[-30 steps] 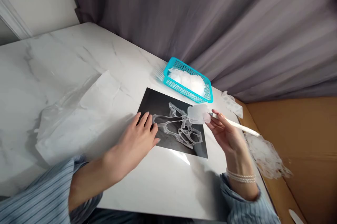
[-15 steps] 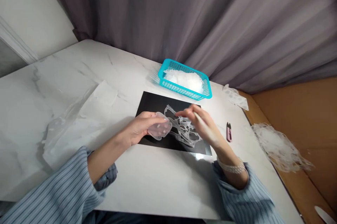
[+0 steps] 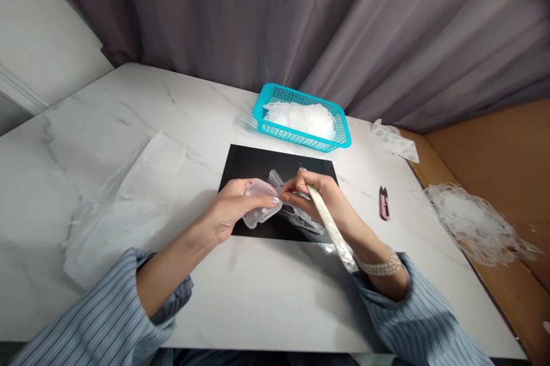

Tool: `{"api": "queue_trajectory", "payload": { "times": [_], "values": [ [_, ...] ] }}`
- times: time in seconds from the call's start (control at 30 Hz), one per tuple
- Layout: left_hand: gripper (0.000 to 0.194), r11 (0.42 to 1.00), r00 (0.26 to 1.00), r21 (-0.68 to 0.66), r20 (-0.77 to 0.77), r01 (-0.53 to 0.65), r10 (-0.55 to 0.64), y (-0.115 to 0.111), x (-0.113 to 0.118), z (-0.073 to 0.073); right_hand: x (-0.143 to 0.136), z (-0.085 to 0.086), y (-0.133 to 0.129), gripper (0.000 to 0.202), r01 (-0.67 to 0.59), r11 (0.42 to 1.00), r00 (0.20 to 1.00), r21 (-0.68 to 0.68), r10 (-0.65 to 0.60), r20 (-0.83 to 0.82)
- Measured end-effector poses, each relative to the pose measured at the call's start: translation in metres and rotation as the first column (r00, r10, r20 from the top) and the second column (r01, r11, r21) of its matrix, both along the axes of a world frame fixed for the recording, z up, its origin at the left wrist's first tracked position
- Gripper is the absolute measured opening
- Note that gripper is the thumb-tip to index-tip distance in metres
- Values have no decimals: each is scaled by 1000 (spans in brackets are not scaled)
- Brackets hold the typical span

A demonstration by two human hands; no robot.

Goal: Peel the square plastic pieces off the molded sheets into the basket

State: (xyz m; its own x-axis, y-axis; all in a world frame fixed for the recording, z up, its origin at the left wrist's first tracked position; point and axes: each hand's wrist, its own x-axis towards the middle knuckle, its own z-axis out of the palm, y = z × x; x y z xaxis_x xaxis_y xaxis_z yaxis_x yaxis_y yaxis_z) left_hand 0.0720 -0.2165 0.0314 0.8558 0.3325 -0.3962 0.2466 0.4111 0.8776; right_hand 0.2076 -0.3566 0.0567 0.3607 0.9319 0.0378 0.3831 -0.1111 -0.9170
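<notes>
My left hand (image 3: 234,205) is closed on a translucent plastic piece (image 3: 258,216) with pale round dots, its thumb lying across the top. Against the right edge of that piece, the fingertips of my right hand (image 3: 315,197) are pinched together. A slim tool with a white wrapped handle (image 3: 329,223) is also held in my right hand, its thin tip pointing up and away. Beneath both hands lies a black mat (image 3: 253,161). Clear plastic scraps with cut-out openings (image 3: 303,220) rest on it, partly covered by my right hand.
Behind the mat stands a turquoise basket (image 3: 301,140) holding white translucent pieces. Pink thread snips (image 3: 384,204) lie to the right, near a dotted sheet (image 3: 394,142). Tangled plastic scraps (image 3: 472,220) sit by the cardboard at the right edge. Translucent sheets (image 3: 129,200) lie at left.
My right hand has come in to the left, and its fingertips now meet the plastic piece's edge. The tool's handle shows more fully. My left hand keeps its hold. The view has shifted slightly.
</notes>
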Motion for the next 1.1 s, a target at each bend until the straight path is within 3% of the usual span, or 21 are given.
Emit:
{"api": "queue_trajectory", "payload": {
  "times": [0.13,0.3,0.37,0.43,0.53,0.6,0.67,0.83,1.1],
  "values": [
    [14,997,997,20,-23,-68,69,-8,2,0,-4,-10,2,32,16,1000,958,-7,-14,286],
    [16,989,992,82,-19,-124,126,-11,-2,2,31,-37,5,29,281,960,815,-19,-228,533],
    [21,992,992,45,49,-121,119,-8,-5,4,43,-35,2,29,331,943,793,-40,-255,554],
    [24,993,986,-14,124,-113,114,-5,-7,7,43,-23,-3,27,357,934,771,-15,-286,569],
    [23,993,972,-75,212,-92,106,-4,-9,13,19,8,-9,31,346,934,828,93,-351,438],
    [19,992,961,-92,256,-84,105,-6,-11,18,-4,27,-11,37,277,956,930,91,-291,226],
    [15,993,950,-98,299,-62,89,-8,-12,22,-23,37,-11,43,206,977,979,56,-206,-6],
    [14,990,947,-129,307,-53,90,-11,-14,23,-35,29,-7,53,213,974,911,75,-170,-375],
    [20,988,948,-154,309,-26,73,-7,-14,21,-29,22,-8,52,307,948,882,87,-249,-401]
  ]
}}
